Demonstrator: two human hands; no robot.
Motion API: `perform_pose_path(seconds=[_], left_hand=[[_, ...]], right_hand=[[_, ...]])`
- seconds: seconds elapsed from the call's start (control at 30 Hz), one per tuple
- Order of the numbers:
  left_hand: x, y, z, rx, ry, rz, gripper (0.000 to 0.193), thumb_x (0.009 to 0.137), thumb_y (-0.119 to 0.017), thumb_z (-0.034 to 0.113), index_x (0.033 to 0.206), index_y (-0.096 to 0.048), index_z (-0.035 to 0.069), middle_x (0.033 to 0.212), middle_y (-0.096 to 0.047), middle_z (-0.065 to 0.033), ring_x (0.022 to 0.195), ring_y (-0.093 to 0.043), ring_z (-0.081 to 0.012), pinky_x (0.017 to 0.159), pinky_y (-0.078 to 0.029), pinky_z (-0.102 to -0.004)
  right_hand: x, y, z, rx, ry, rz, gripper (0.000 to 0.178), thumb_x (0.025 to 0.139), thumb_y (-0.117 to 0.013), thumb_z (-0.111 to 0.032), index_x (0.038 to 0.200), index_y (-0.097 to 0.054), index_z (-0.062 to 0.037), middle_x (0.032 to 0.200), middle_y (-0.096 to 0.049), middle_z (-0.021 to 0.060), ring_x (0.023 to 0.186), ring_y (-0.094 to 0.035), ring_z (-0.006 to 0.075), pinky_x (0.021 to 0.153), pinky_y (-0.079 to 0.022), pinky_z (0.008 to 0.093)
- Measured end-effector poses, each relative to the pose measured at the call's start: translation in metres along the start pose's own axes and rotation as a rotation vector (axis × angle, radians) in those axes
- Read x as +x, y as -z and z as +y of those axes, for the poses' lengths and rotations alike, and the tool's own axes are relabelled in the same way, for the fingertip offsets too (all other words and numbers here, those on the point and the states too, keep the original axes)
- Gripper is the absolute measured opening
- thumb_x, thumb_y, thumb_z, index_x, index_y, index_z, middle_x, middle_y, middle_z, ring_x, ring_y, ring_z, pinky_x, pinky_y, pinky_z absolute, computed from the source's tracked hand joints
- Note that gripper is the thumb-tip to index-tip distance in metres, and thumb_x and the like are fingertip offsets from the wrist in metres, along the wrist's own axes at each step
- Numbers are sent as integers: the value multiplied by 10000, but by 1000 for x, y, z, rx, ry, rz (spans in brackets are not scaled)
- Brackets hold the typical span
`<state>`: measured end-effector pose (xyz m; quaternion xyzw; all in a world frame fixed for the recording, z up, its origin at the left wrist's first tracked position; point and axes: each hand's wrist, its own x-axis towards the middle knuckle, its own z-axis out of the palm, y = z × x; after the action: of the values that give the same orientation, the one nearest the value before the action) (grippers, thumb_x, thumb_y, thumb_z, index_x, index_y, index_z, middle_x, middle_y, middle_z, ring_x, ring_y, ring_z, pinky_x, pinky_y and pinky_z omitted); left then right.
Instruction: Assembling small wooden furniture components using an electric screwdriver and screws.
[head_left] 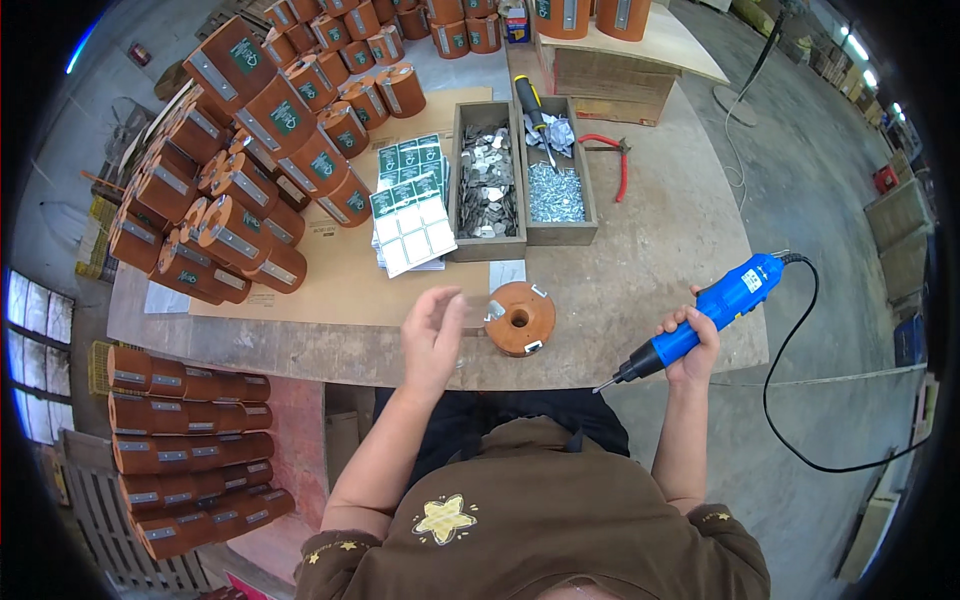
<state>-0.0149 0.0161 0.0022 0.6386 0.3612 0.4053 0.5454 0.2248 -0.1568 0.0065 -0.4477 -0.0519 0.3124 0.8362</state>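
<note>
A short, round orange-brown block (533,335) with a hole through its middle stands on the table's near edge. Small metal pieces sit around its upper rim. Just left of it hovers my left hand (432,340), its fingers loosely bent and apart, slightly blurred, with nothing visible in them. My right hand (695,345) is wrapped around a blue electric screwdriver (737,297), whose bit points down and left past the table edge. Beyond the block, a grey divided box (487,249) holds flat metal pieces (489,185) and small silver screws (555,192).
Green-and-white label sheets (412,225) lie left of the box, pliers with red handles (622,170) to its right. A yellow-black screwdriver (530,105) rests in the box. Stacked orange-brown cylinders (260,210) crowd the left; more rows (190,420) stand lower left. A black cord (800,345) hangs right.
</note>
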Motion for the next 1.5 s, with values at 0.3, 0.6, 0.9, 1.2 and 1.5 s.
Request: perform_pose_path(seconds=[0.3,0.6,0.9,1.2,1.5], left_hand=[[-44,-62,57,226,-414,-674,228,700,-665,173,865,-594,33,750,-590,-92,670,-562,-222,599,-437,-299],[-18,-63,74,308,-661,-736,77,696,-620,96,744,-582,49,644,-572,-64,594,-550,-221,531,-418,-309],[148,-110,54,1167,-534,-895,129,709,-550,165,792,-603,82,835,-600,-84,831,-564,-270,697,-438,-394],[191,-138,-13,1604,-461,-850,181,726,-480,120,839,-619,147,878,-609,-57,857,-579,-229,797,-330,-442],[184,-129,-21,1370,-533,-663,92,691,-548,194,693,-619,135,758,-599,-43,772,-580,-220,722,-361,-388]], right_hand=[[-33,-50,-47,267,263,-557,522,743,-464,-121,1219,-265,-44,725,-454,62,612,-476,159,608,-445,344],[-15,-31,-48,445,238,-562,499,755,-473,-143,1207,-292,-36,727,-449,47,626,-466,145,608,-425,333],[-7,0,-53,450,230,-467,519,759,-490,-139,1224,-282,-41,703,-419,37,616,-448,134,599,-412,326],[-16,9,-79,275,405,-487,562,738,-483,-120,1234,-234,-34,708,-445,68,596,-475,166,602,-454,346],[-5,-3,-65,275,344,-427,544,738,-477,-113,1224,-245,-35,703,-448,69,599,-481,166,591,-456,347]])
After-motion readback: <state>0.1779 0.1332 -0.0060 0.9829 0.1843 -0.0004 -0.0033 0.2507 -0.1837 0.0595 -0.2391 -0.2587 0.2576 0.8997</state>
